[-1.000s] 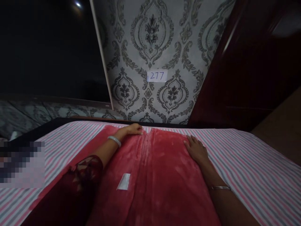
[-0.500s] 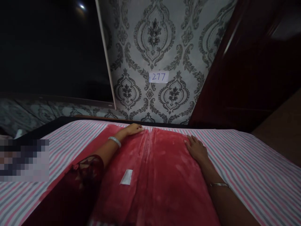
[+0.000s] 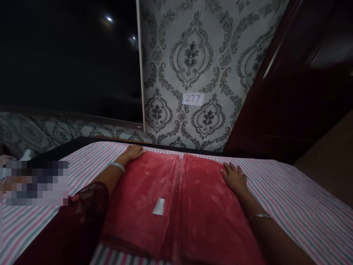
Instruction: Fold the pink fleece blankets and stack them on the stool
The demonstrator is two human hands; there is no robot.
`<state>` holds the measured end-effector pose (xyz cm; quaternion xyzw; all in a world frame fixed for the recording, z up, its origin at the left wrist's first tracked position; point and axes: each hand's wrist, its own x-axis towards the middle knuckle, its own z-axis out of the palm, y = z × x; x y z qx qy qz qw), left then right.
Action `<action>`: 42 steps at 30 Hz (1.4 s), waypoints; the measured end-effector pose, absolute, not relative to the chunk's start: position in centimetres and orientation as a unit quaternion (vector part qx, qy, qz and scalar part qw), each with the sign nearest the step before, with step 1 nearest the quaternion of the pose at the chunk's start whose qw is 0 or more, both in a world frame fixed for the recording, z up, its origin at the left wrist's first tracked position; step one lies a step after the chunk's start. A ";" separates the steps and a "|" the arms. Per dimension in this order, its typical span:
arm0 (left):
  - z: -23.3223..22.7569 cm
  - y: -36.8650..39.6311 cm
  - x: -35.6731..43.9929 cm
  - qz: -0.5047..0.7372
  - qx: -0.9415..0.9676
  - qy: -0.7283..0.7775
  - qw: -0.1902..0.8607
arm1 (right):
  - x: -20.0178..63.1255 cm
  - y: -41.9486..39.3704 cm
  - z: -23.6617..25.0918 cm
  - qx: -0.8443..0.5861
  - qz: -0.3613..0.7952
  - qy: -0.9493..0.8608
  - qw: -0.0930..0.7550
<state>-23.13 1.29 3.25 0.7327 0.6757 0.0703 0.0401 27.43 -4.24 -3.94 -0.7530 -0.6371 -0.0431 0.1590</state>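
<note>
The striped bed (image 3: 303, 206) carries my red blanket (image 3: 176, 206), folded, both halves meeting at a centre seam; edges seem unsmoothed. My left hand (image 3: 134, 151) and right hand (image 3: 234, 178) press flat, fingers spread, holding nothing.

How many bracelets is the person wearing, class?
2: a pale bangle on the left wrist by the red blanket's left edge, and a thin bangle on the right wrist.
</note>
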 end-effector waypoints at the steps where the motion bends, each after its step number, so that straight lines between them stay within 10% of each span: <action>1: 3.1 1.5 -23.7 0.080 0.730 0.678 0.042 | 27.0 -4.2 -3.5 -0.742 -0.063 -0.644 0.174; 9: 1.8 3.5 -26.9 0.144 0.729 0.661 0.100 | 15.5 -3.1 0.1 -0.494 0.056 -0.826 0.267; 24: 1.8 2.1 -27.1 0.272 0.604 0.728 0.176 | 7.3 -5.2 -0.8 -0.542 0.065 -0.834 0.079; 42: 1.3 -19.9 -27.1 0.388 0.484 0.678 0.394 | 1.8 -4.2 1.7 -0.538 0.054 -0.837 0.089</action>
